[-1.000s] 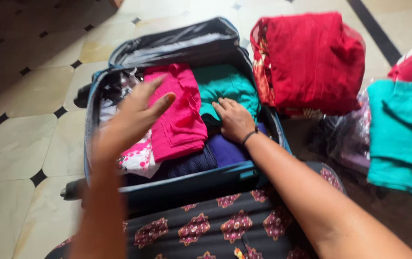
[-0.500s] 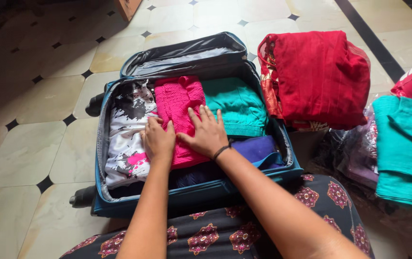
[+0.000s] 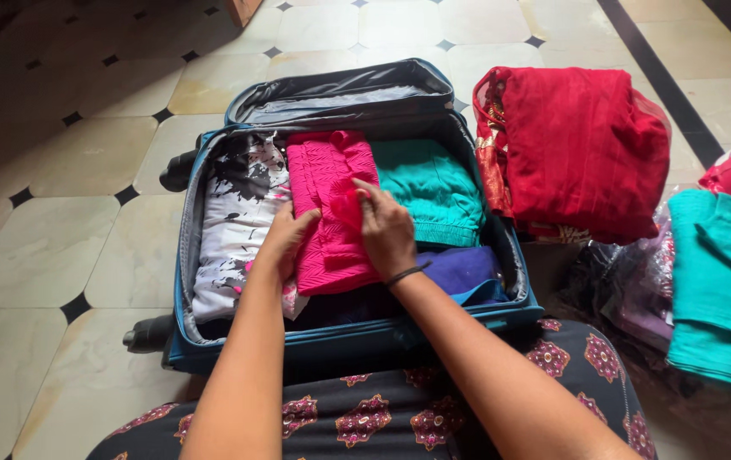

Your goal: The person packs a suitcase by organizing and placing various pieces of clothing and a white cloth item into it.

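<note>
An open blue suitcase (image 3: 180, 255) lies on the floor in front of me, packed with folded clothes. A folded pink garment (image 3: 327, 179) lies in its middle. My left hand (image 3: 284, 241) rests on that garment's left edge, next to a white and black printed cloth (image 3: 233, 213). My right hand (image 3: 387, 230) presses on the pink garment, its fingers pinching a fold of the cloth. A folded teal garment (image 3: 433, 187) lies to the right, and a purple one (image 3: 463, 271) is below it.
A folded red garment pile (image 3: 582, 149) sits right of the suitcase. Teal clothes (image 3: 723, 281) and a plastic-wrapped bundle (image 3: 629, 290) lie further right. The suitcase lid (image 3: 340, 89) stands open at the far side. Tiled floor (image 3: 50, 247) spreads to the left.
Both hands slid up the pink garment from its lower part to its middle. The view moved closer over the suitcase. A second ago the left hand was raised above the clothes.
</note>
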